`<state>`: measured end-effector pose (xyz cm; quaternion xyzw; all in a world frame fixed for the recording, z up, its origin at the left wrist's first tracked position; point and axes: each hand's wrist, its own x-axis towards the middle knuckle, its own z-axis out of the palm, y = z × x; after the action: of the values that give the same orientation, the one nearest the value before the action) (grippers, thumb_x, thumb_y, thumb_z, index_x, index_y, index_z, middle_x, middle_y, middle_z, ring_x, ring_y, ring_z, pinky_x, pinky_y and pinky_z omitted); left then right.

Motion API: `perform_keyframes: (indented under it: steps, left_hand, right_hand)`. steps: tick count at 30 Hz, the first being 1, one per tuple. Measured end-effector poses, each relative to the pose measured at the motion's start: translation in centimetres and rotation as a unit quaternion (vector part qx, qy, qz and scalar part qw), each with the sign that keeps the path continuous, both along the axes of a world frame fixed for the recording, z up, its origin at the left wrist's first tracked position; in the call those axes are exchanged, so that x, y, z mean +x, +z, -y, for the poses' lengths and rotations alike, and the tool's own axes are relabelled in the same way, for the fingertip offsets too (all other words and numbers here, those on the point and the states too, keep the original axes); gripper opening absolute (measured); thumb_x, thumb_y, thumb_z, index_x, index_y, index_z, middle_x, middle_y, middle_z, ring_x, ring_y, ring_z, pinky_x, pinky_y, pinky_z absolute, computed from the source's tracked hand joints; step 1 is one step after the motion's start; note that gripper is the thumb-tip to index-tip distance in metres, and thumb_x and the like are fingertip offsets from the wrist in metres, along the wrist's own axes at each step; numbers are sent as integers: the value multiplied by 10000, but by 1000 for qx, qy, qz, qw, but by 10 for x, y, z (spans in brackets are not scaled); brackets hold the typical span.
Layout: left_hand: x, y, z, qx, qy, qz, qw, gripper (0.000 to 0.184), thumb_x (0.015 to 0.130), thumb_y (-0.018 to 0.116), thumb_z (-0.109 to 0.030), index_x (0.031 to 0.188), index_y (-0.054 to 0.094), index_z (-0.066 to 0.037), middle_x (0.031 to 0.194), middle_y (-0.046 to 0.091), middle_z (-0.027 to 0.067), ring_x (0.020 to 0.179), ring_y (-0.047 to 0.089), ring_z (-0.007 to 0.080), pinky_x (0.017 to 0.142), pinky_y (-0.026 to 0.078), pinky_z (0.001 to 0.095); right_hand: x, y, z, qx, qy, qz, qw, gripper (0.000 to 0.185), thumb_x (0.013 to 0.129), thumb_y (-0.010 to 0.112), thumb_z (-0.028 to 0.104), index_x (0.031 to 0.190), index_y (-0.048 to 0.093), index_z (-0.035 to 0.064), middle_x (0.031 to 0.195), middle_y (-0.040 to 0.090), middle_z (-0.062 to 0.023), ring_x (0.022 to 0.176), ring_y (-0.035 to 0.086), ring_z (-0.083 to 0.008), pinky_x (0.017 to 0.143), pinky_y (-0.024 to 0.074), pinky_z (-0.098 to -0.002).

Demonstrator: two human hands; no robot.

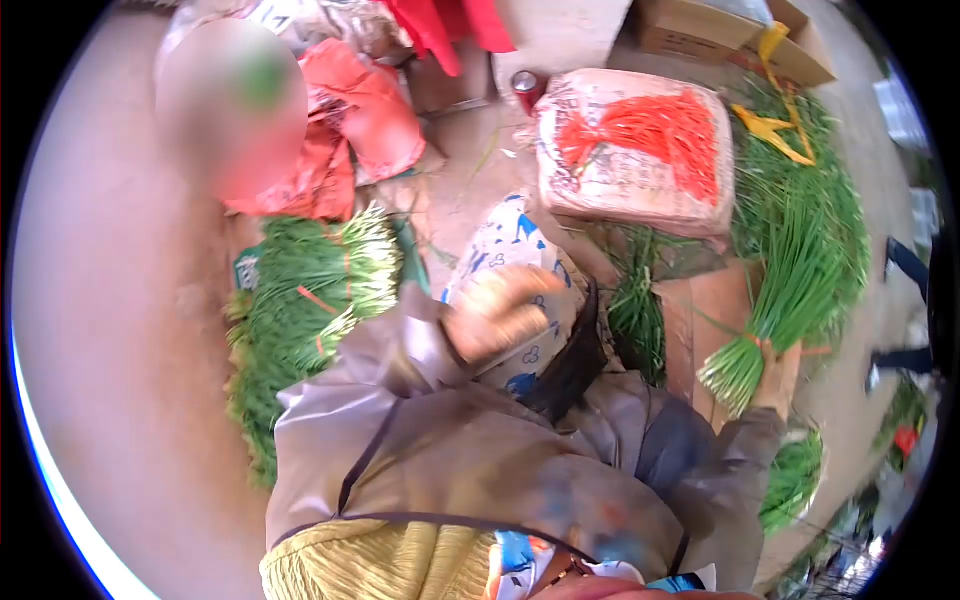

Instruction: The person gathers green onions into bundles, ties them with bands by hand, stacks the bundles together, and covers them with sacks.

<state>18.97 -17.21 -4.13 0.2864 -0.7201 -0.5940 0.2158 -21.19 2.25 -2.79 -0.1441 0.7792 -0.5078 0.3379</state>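
My right hand (776, 374) is closed around the lower part of a green-stalk bundle (785, 300), just above its pale cut ends. An orange-red tie shows beside the fingers. Smeared by motion, my left hand (500, 312) is over the white-and-blue patterned cloth (520, 245) on my lap; its fingers are not clear. Tied bundles (310, 290) with pale ends are stacked on the left. Red ties (650, 140) lie spread on a wrapped bale (590, 195) in front of me.
Loose green stalks (840, 220) lie at the right, with a yellow strip (775, 128) on them. A cardboard box (690, 32) stands at the back. Near the bale is a red can (525, 90). Red plastic (375, 110) lies at the upper left.
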Motion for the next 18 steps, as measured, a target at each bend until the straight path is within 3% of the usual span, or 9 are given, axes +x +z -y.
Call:
perform_keyframes:
  steps: [1, 3, 4, 8, 12, 13, 15, 17, 18]
  left_hand:
    - [-13, 5, -6, -106, -113, 14, 988, 359, 795, 592, -248, 1103, 540, -72, 1107, 550, 116, 1089, 487, 268, 947, 352, 402]
    - [-22, -8, -41, -224, -159, 164, 947, 368, 771, 571, -288, 1104, 548, -132, 1148, 531, 71, 1150, 442, 260, 1000, 288, 430]
    - [-25, -10, -47, -260, -181, 211, 925, 365, 755, 566, -283, 1103, 546, -173, 1160, 528, 15, 1187, 413, 205, 1027, 246, 424]
    - [-24, 10, -54, -194, -167, 252, 933, 358, 745, 579, -283, 1084, 545, -172, 1134, 537, 1, 1174, 420, 187, 1030, 246, 418]
    - [5, 34, -59, -115, -121, 285, 944, 344, 734, 598, -275, 1057, 549, -168, 1116, 543, -5, 1167, 424, 188, 1030, 241, 431]
    - [13, 37, -61, -110, -95, 282, 948, 344, 734, 598, -275, 1057, 549, -168, 1116, 543, -5, 1167, 424, 188, 1030, 241, 431]
    - [35, 44, -63, -58, -64, 281, 956, 351, 731, 599, -278, 1060, 549, -167, 1117, 543, -1, 1171, 421, 193, 1028, 234, 451]
    - [47, 42, -60, -20, -17, 279, 960, 317, 730, 592, -279, 1020, 572, -156, 1102, 555, 21, 1160, 429, 212, 1022, 233, 454]
    - [52, 36, -53, -21, -7, 271, 962, 313, 722, 593, -280, 1007, 584, -151, 1099, 558, 34, 1144, 439, 224, 1012, 247, 445]
  right_hand:
    - [-4, -11, -7, 6, -1, -8, 1000, 458, 823, 589, 208, 1208, 421, 27, 1029, 540, -102, 875, 556, -189, 759, 473, -305]
    - [-11, -32, -17, 25, -4, -18, 1000, 471, 816, 594, 208, 1215, 420, 27, 1051, 533, -112, 887, 554, -199, 769, 469, -310]
    - [-17, -40, -23, 36, -7, -24, 999, 478, 813, 596, 207, 1218, 419, 26, 1061, 530, -117, 893, 552, -204, 774, 467, -313]
    - [-37, -54, -40, 118, 9, -96, 988, 505, 799, 607, 207, 1230, 416, 25, 1105, 516, -136, 917, 546, -224, 795, 459, -323]
    - [-60, -35, -37, 253, 90, -240, 933, 533, 786, 617, 206, 1243, 413, 24, 1148, 501, -156, 940, 540, -244, 816, 451, -334]
    - [-57, -24, -26, 238, 95, -227, 940, 540, 783, 619, 206, 1246, 412, 24, 1159, 498, -161, 946, 539, -249, 821, 449, -336]
    - [-27, 18, 19, 92, 41, -43, 994, 459, 789, 590, 97, 1220, 439, 54, 1157, 486, -153, 926, 538, -250, 825, 450, -339]
    - [-30, -12, 34, 272, 237, -46, 931, 385, 802, 580, 112, 1174, 492, 61, 1022, 545, -112, 867, 541, -187, 769, 453, -298]
    - [-45, -38, 40, 355, 411, -84, 835, 357, 799, 582, 98, 1147, 514, 58, 946, 568, -90, 832, 542, -163, 743, 451, -279]
